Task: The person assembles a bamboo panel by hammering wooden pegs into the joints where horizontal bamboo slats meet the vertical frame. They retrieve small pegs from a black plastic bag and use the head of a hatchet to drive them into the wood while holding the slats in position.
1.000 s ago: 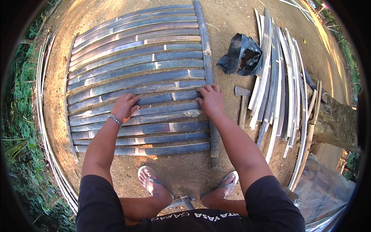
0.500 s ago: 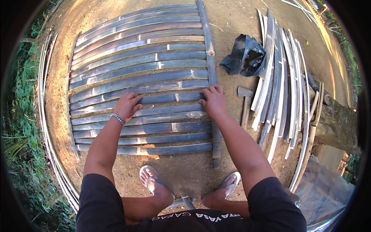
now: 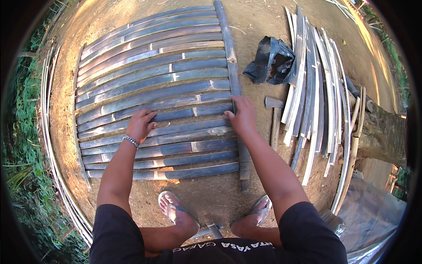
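A rack of dark split-bamboo slats lies flat on the ground, its slats running crosswise between a thick right pole [image 3: 231,53] and a thin left pole [image 3: 74,94]. My left hand [image 3: 138,126] is closed around one bamboo slat [image 3: 193,111] left of its middle, thumb on the near edge and fingers on the far edge. At that slat's right end, beside the thick pole, my right hand [image 3: 243,115] grips it the same way, fingers partly over the pole. The slat's underside and the fingertips are hidden.
A hatchet [image 3: 275,114] and a black plastic bag [image 3: 263,61] lie right of the rack. Beyond them is a pile of loose bamboo strips [image 3: 313,92] by a log [image 3: 382,138]. Long strips [image 3: 47,123] line the left. A handled tool [image 3: 214,229] lies between my sandalled feet.
The whole view has shifted slightly, so the rack, bag and strips sit a little further left. Both hands stay on the same slat, with the right fingers now lying closer together.
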The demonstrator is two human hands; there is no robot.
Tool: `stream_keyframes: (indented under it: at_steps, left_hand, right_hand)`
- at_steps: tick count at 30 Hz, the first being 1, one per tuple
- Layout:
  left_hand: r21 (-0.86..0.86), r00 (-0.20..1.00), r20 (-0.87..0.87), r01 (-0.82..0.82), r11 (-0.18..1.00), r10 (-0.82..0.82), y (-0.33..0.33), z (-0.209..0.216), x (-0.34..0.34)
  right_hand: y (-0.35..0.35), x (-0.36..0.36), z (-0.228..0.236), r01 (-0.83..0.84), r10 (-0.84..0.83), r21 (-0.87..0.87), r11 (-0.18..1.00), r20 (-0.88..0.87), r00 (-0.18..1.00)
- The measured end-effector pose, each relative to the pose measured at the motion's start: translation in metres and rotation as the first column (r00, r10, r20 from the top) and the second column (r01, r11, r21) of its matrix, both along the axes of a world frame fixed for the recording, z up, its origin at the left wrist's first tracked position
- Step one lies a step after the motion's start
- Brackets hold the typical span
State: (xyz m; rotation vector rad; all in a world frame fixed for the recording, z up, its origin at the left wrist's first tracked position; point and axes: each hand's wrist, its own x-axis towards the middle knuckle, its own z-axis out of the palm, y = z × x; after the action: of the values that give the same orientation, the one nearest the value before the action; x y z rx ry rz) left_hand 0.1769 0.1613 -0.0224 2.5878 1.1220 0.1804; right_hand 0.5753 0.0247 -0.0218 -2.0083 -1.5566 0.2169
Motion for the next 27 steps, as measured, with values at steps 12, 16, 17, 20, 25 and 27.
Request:
stream_keyframes:
  at_steps: [12,16,17,20,25,27]
  left_hand:
    - [0.106,0.998,0.001,-0.059,0.993,0.059,-0.016,0.001,0.042]
    - [0.103,0.997,-0.046,-0.054,0.993,0.059,-0.018,0.001,0.047]
    - [0.107,0.997,-0.059,-0.041,0.993,0.047,-0.019,0.002,0.051]
    - [0.119,0.994,-0.099,-0.033,0.992,0.045,-0.020,0.004,0.054]
    - [0.088,0.993,-0.101,-0.049,0.995,0.057,-0.018,0.005,0.053]
    - [0.094,0.993,-0.097,-0.053,0.994,0.062,-0.018,0.002,0.052]
  right_hand:
    - [-0.028,-0.016,-0.003,0.432,-0.503,-0.395,0.811,-0.093,0.859]
    - [-0.029,-0.016,-0.007,0.431,-0.508,-0.406,0.806,-0.101,0.855]
    - [-0.030,-0.015,-0.006,0.430,-0.511,-0.408,0.805,-0.111,0.852]
    - [-0.030,-0.015,-0.005,0.428,-0.522,-0.417,0.802,-0.138,0.842]
    - [-0.030,-0.018,-0.006,0.424,-0.510,-0.400,0.813,-0.136,0.849]
    - [-0.031,-0.018,-0.007,0.426,-0.509,-0.394,0.815,-0.135,0.850]
